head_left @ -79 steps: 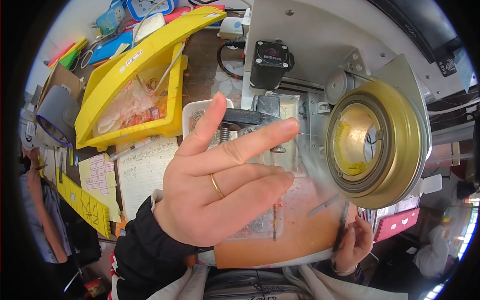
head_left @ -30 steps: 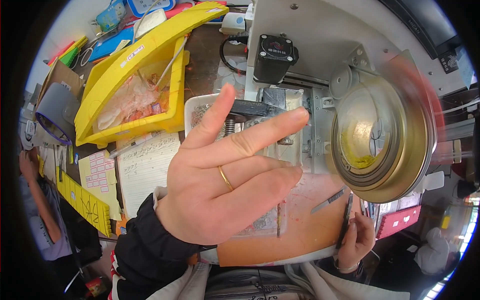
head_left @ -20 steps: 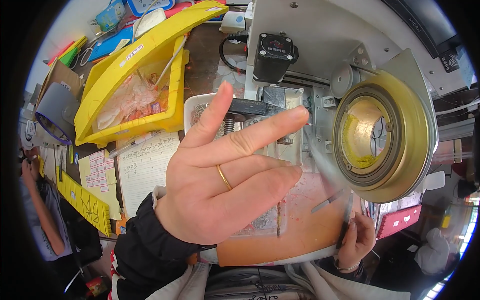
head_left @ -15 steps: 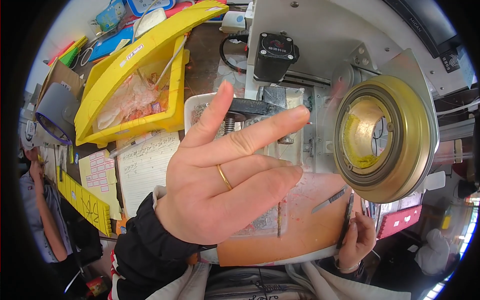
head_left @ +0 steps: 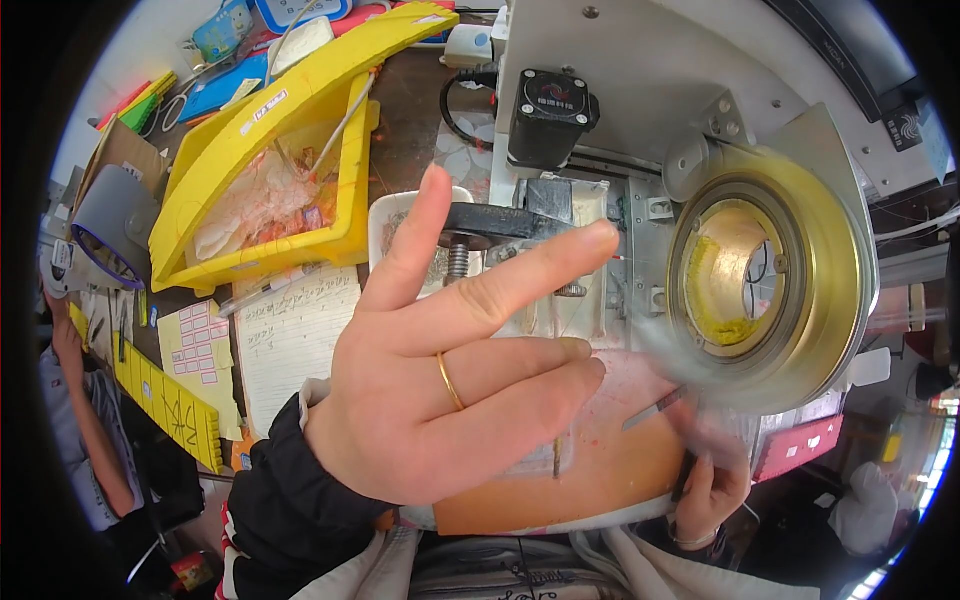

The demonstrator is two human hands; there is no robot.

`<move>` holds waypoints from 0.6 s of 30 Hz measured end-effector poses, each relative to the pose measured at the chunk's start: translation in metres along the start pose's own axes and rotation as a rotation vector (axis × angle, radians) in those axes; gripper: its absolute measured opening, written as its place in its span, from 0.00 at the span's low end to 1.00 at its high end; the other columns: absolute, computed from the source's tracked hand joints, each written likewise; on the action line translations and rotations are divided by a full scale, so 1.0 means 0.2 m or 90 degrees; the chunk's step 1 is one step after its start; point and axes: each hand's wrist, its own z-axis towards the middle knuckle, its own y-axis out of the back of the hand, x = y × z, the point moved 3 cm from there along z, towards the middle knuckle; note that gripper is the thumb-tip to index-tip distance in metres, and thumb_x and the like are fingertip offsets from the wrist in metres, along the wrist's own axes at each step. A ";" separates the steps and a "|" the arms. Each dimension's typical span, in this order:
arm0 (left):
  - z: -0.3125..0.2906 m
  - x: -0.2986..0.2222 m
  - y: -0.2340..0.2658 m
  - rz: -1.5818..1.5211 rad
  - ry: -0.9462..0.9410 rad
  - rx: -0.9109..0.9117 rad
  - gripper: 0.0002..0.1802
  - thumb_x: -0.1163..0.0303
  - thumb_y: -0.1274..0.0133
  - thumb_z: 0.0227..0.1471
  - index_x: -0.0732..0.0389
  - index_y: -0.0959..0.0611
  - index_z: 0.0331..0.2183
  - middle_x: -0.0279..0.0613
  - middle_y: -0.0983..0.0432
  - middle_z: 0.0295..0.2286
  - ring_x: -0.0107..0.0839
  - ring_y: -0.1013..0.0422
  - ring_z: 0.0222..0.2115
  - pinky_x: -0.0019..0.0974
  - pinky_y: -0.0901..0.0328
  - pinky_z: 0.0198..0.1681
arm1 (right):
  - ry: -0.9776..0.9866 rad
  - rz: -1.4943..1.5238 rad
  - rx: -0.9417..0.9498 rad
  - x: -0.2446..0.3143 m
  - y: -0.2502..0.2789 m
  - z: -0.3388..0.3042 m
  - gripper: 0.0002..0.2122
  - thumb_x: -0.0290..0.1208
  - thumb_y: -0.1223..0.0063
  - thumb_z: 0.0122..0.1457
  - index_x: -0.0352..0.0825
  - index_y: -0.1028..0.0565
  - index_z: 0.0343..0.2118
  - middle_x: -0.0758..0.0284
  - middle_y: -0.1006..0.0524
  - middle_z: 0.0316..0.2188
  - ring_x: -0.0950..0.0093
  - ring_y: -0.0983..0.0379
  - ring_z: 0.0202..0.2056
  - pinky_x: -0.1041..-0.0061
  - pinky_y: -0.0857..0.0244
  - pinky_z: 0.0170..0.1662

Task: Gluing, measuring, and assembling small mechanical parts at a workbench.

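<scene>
My left hand (head_left: 450,400) fills the middle of the view, back toward me, with a gold ring on one finger. Its thumb and index finger are spread and its other fingers stretch out; nothing shows in it. Beyond it, partly covered, is a black clamp bar (head_left: 510,222) with a threaded screw (head_left: 457,262). A gold wheel (head_left: 840,290) with a hollow centre and yellow residue stands to the right, its rim smeared. Low on the right, my right hand (head_left: 712,495) has curled fingers beside a dark thin strip (head_left: 684,475); what they hold is unclear.
A yellow bin (head_left: 345,190) with crumpled, red-stained material stands at the far left. Nearer lie a lined notebook (head_left: 290,350) and a yellow strip (head_left: 175,410). A black motor (head_left: 552,115) sits on the machine. A metal blade (head_left: 652,408) lies on the brown board (head_left: 560,505).
The gold wheel's rim and the area below it are now smeared by motion, covering part of the dark strip. My left thumb has shifted slightly left; my right hand stays low.
</scene>
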 end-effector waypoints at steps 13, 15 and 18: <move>0.00 0.01 0.00 0.019 0.023 0.010 0.07 0.75 0.39 0.40 0.50 0.15 0.25 0.26 0.18 0.26 0.41 0.29 0.52 0.64 0.63 0.65 | 0.032 -0.037 0.040 -0.02 0.00 0.00 0.09 0.15 0.55 0.59 0.26 0.27 0.42 0.68 0.27 0.29 0.90 0.44 0.16 0.89 0.55 0.19; 0.00 0.00 0.00 0.023 0.027 0.016 0.07 0.75 0.39 0.40 0.50 0.15 0.25 0.26 0.18 0.26 0.40 0.29 0.52 0.64 0.63 0.65 | 0.009 -0.019 0.016 -0.02 -0.01 -0.01 0.10 0.15 0.56 0.59 0.26 0.27 0.42 0.68 0.27 0.29 0.90 0.44 0.16 0.89 0.55 0.19; -0.01 0.00 0.00 0.028 0.028 0.022 0.07 0.75 0.39 0.40 0.50 0.15 0.25 0.26 0.18 0.25 0.40 0.28 0.51 0.64 0.63 0.65 | -0.029 0.036 0.002 -0.02 -0.03 -0.02 0.10 0.14 0.56 0.59 0.26 0.27 0.42 0.68 0.27 0.29 0.90 0.44 0.16 0.89 0.55 0.19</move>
